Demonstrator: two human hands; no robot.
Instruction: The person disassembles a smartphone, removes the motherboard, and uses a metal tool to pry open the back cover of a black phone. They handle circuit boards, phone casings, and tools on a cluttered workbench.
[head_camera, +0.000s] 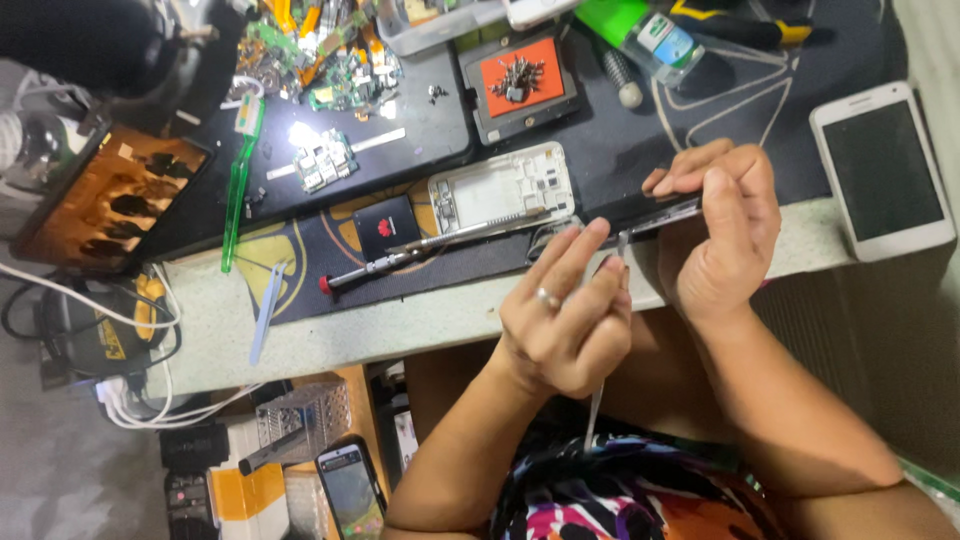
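My left hand (565, 315), a ring on one finger, pinches slim metal tweezers (595, 410); their tip meets a thin dark phone part (665, 213). My right hand (722, 230) grips that part edge-on at the front edge of the dark work mat (620, 150). Just left of my hands lie a white phone frame (500, 188), a black battery (385, 225) and a red-capped precision screwdriver (400, 262).
A white smartphone (880, 170) lies at the right. Farther back are an orange tray of screws (520, 80), a green bottle (635, 30), circuit boards (320, 160) and a green pry tool (238, 190). A pale spudger (265, 310), cables (130, 400) and another phone (350, 490) are lower left.
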